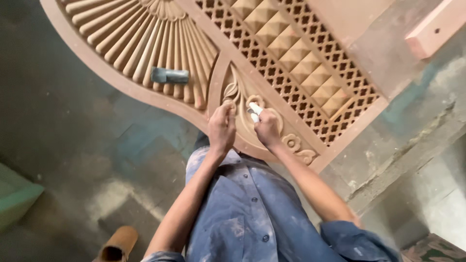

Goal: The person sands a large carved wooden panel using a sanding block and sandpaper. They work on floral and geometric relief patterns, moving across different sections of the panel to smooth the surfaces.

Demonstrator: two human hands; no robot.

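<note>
A large carved panel (272, 58) of reddish-brown wood-like board lies tilted before me, with a fan of ribs, a lattice and a row of pyramid studs. My left hand (222, 127) presses flat on the floral carving near the panel's lower edge, fingers together. Just to its right, my right hand (266, 127) grips a small white roll, probably sandpaper (254, 111), against the same carving. A grey rectangular block (169, 75) rests on the fan ribs, up and left of my hands.
A pale pink wooden bar (434, 26) lies at the top right. The floor (73, 145) is dusty grey concrete. A brown tube-like object (119, 245) sits at the bottom left, and a green shape (17, 196) at the left edge.
</note>
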